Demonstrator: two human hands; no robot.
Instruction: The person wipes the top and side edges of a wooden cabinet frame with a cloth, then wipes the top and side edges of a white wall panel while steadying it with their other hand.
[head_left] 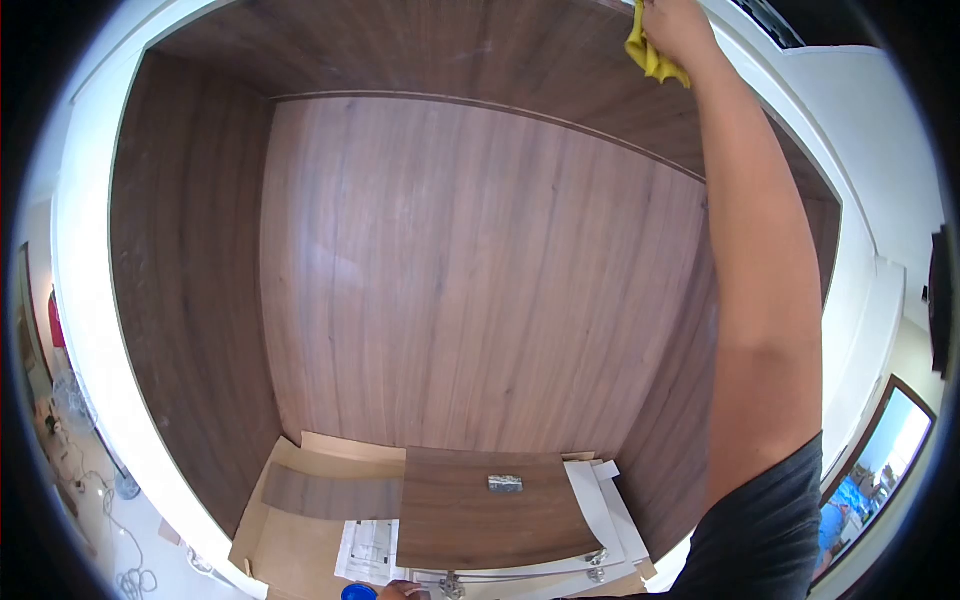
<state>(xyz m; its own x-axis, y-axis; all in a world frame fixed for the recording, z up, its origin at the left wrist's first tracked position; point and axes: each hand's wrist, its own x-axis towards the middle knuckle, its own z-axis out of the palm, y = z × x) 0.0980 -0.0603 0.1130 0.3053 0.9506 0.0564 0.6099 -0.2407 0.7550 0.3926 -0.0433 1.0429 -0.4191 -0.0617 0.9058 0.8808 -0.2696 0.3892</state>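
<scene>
My right hand [680, 35] reaches up to the top right of the head view, its fingers closed around a bunched yellow cloth [655, 62]. The cloth hangs against the dark wood-grain top panel [470, 50] of a cabinet, close to its white front frame [745, 50]. At the bottom edge, only a small part of my left hand [402, 591] shows, right beside a round blue object [358, 592]. Most of its fingers are cut off by the frame, so I cannot tell its grip.
Loose wood-grain boards [490, 530] lie on cardboard [290, 530] in the cabinet bottom, with a small metallic piece [505, 483], white strips [605, 510] and metal hinges [452, 585]. Printed sheets [368, 552] lie nearby. A cable [130, 560] runs over the floor at left.
</scene>
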